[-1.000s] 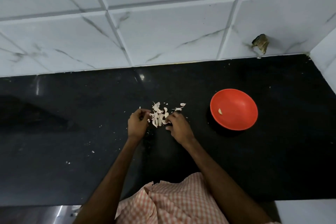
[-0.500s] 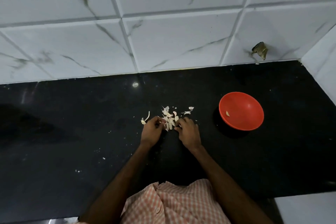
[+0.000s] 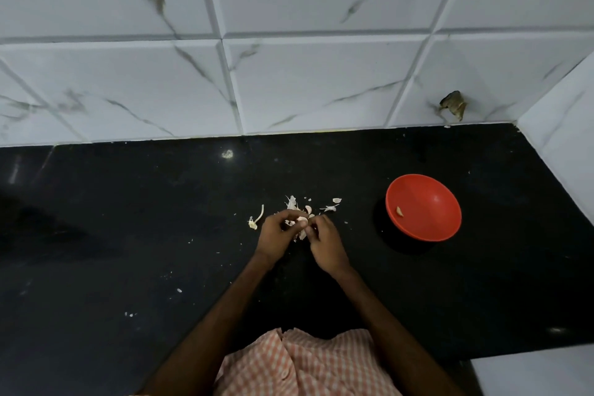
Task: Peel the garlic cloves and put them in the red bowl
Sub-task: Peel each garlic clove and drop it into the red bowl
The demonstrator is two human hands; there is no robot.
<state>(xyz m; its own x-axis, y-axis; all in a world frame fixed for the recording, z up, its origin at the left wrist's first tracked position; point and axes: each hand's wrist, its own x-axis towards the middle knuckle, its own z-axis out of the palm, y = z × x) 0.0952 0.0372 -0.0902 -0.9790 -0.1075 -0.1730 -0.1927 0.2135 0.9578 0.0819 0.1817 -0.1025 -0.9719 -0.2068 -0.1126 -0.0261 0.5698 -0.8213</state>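
On the black counter [image 3: 128, 235] lies a small heap of garlic cloves and skins [image 3: 300, 210]. My left hand [image 3: 278, 235] pinches a pale garlic clove [image 3: 302, 219] between its fingertips just above the heap. My right hand [image 3: 324, 243] meets it from the right, its fingertips on the same clove. The red bowl [image 3: 423, 207] stands to the right of my hands, with one peeled clove [image 3: 399, 211] inside near its left wall.
A garlic stem piece [image 3: 255, 220] lies left of my left hand, and loose skins [image 3: 332, 205] lie behind my right hand. White marble tiles [image 3: 305, 80] back the counter; a side wall [image 3: 565, 154] closes it right. A brown scrap [image 3: 453, 103] sticks on the tiles.
Both hands have drawn together over the heap and lifted one clove between their fingertips. The stem piece left of the heap has come into sight.
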